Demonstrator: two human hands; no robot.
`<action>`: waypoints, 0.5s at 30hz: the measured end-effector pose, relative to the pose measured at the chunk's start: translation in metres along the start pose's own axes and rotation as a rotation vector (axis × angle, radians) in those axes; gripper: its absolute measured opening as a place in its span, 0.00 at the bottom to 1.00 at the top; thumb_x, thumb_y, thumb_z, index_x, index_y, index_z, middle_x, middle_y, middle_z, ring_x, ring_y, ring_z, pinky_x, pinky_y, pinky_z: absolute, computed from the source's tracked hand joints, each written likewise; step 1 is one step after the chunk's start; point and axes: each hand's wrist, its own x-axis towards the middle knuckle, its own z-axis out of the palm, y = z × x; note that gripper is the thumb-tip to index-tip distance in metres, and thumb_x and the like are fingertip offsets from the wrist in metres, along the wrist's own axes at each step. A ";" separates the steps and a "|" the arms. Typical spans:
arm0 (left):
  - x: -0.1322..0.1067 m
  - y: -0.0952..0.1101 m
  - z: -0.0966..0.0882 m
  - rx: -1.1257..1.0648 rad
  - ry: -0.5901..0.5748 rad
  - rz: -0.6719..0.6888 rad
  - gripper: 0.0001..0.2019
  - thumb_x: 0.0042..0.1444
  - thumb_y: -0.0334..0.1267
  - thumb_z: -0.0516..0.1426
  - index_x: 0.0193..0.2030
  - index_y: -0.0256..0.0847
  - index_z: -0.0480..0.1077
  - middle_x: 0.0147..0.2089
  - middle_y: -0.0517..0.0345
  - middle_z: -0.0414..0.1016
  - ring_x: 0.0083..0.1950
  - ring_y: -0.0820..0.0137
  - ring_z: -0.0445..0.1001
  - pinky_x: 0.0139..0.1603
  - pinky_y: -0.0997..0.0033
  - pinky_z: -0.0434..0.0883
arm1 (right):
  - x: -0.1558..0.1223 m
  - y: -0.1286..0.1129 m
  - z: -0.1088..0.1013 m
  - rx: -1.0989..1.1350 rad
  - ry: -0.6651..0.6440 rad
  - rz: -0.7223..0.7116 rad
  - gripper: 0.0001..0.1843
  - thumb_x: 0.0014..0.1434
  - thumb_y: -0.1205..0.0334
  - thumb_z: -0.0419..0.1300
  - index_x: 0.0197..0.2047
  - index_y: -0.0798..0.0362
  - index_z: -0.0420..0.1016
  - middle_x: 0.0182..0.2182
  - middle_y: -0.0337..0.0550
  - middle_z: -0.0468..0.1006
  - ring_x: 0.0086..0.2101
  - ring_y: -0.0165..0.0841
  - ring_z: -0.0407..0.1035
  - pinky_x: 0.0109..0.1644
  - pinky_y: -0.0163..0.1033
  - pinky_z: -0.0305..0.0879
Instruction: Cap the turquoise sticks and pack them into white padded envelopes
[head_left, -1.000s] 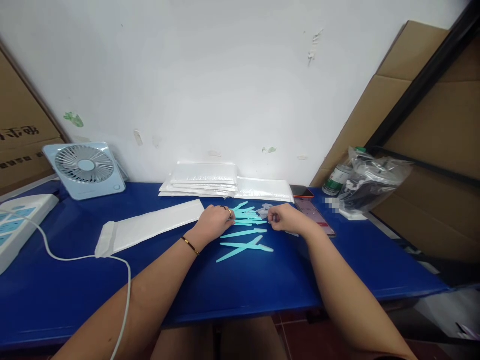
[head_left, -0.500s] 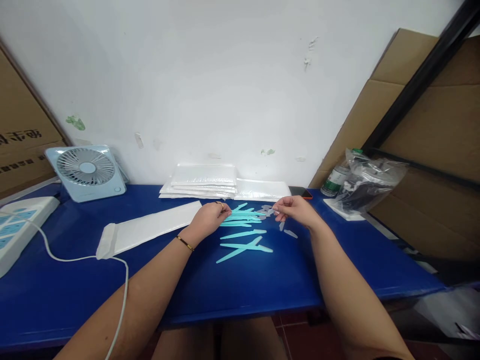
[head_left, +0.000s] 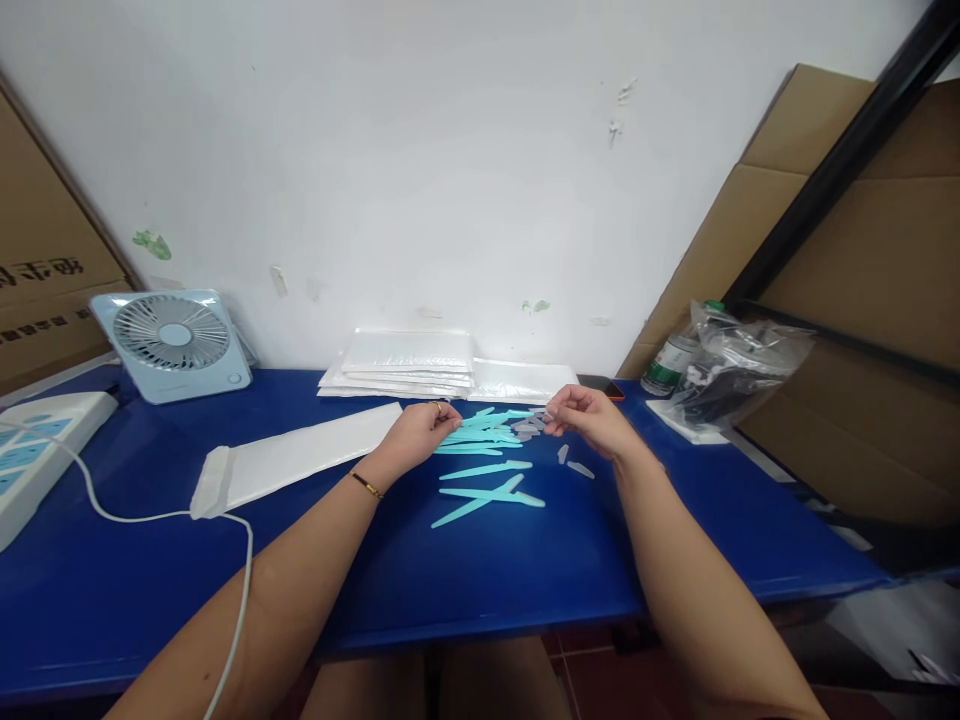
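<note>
Teal plastic strips (head_left: 484,435), 1 loose pile, lay mid-table on the blue table (head_left: 525,570), under the fingertips of the left hand (head_left: 418,430).

- Left grip: narrow, fingers curled down onto the near ends of the pile and touching them. Whether any strip was held could not be told. Ring (head_left: 438,406) on 1 finger, thin bracelet (head_left: 366,485) at the wrist.
- Right hand (head_left: 592,420): at the far end of the same pile. Grip pinched narrow, thumb against forefinger. What sat in the pinch was too small to tell.
- Grey pieces (head_left: 529,426): small, several clustered between the 2 hands, against the pile. 2 more lay apart, just below the right hand.
- Single strip (head_left: 486,468): teal, nearer the person than the pile.
- Crossed strips (head_left: 487,497): 2, teal, nearer still.
- Padded envelope (head_left: 300,452): white, flat, just left of the left hand.
- Stack of white bags (head_left: 409,362): against the wall, behind the pile.
- Fan (head_left: 172,342): pale blue, far left by the wall.
- Power strip (head_left: 37,450): white, at the left edge, with a white cable (head_left: 225,530) trailing toward the person.
- Phone (head_left: 604,385): dark, behind the right hand, partly hidden.
- Plastic bag (head_left: 739,370): clear, crumpled, dark contents, far right. Bottle (head_left: 671,362) beside it.
- Cardboard (head_left: 862,250): sheets leaned at the right.
</note>
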 end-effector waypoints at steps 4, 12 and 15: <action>0.000 0.000 0.000 -0.003 -0.003 0.006 0.16 0.56 0.48 0.48 0.35 0.41 0.72 0.30 0.59 0.74 0.30 0.70 0.69 0.28 0.73 0.61 | 0.000 0.000 0.000 -0.029 -0.011 -0.023 0.15 0.46 0.56 0.68 0.33 0.55 0.70 0.24 0.41 0.78 0.28 0.32 0.75 0.31 0.33 0.70; -0.002 0.005 0.000 -0.036 -0.053 0.005 0.17 0.56 0.48 0.49 0.36 0.40 0.72 0.32 0.57 0.75 0.33 0.69 0.71 0.31 0.73 0.65 | -0.003 -0.002 0.007 -0.101 -0.046 -0.030 0.17 0.45 0.52 0.67 0.33 0.56 0.71 0.27 0.44 0.79 0.32 0.35 0.75 0.37 0.40 0.70; -0.005 0.010 0.000 -0.054 -0.112 0.038 0.16 0.55 0.48 0.50 0.35 0.40 0.73 0.32 0.58 0.76 0.33 0.70 0.72 0.32 0.74 0.66 | -0.004 -0.003 0.009 -0.135 -0.095 -0.014 0.17 0.46 0.52 0.67 0.33 0.56 0.71 0.26 0.44 0.79 0.31 0.34 0.75 0.36 0.39 0.70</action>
